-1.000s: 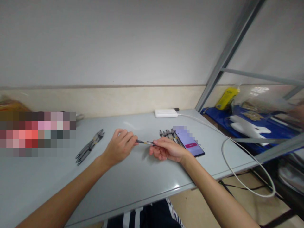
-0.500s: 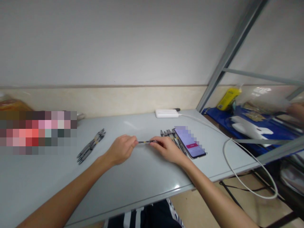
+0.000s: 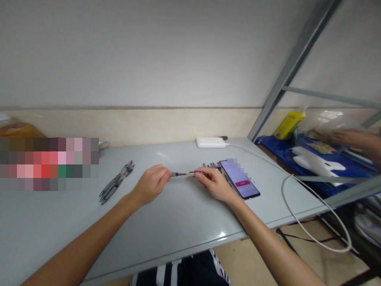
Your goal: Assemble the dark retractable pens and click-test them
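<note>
The left hand (image 3: 151, 183) pinches 1 end of a pen (image 3: 177, 174); the right hand (image 3: 216, 184) pinches the other. Pens (image 3: 114, 185) lie near the left hand.

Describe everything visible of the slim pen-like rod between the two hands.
The slim pen-like rod looks grey and black, with a small yellowish section; it may be plastic. It looks straight and nearly level above the table, partly hidden where the left hand and right hand grip it at either side.
</note>
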### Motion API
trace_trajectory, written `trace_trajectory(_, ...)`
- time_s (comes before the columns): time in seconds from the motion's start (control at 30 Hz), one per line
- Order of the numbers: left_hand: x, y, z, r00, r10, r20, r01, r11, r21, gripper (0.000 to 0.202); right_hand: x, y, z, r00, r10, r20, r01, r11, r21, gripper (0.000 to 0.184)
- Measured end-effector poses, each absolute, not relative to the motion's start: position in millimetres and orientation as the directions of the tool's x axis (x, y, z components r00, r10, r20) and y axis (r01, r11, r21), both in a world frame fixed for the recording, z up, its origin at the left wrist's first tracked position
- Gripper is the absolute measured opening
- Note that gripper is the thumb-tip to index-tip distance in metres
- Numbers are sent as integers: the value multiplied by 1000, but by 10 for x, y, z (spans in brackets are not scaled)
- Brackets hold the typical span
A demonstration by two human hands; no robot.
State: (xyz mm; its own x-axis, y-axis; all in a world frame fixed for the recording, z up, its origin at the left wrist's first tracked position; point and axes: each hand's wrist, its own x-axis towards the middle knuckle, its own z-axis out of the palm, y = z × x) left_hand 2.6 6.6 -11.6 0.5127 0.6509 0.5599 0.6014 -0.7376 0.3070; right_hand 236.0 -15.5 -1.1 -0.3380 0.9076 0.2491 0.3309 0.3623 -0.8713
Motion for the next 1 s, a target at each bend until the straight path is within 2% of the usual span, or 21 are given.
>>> trace_trajectory(0.17,26,87,-157,292,810,508,480,-583,655,20,2375,-134,-23,-269,943,196,327,281,-903,32)
trace_trajectory(0.3,34,116,-185,212,883,419,330,-468,820,21,2398,-103,-47,-224,961,160,285,222,-933,30)
trace_trajectory(0.43,52,142,-189,168,955,245,139,-269,953,25,2388,-99,-65,-152,959,239,238,270,-933,28)
trace_trajectory(0.5,56,156,-195,146,972,183,55,-193,980,26,2369,-103,-59,-126,960,252,213,274,-938,34)
trace_trajectory(0.6,57,170,-208,123,982,140,-49,-135,990,25,2341,-96,-47,-96,982,161,132,173,-976,41)
trace_trajectory(0.7,54,171,-213,117,986,120,-96,-109,989,24,2342,-67,-63,-81,991,105,143,116,-983,33)
trace_trajectory(0.8,50,168,-213,114,989,97,-110,-85,990,24,2371,-37,-103,-90,983,162,194,177,-965,24)
trace_trajectory(0.9,44,170,-214,112,991,77,-125,-63,990,24,2387,-27,-123,-88,973,213,174,226,-959,31)
trace_trajectory(1.0,41,175,-215,118,990,72,-127,-56,990,24,2378,-28,-115,-90,983,157,148,169,-974,28)
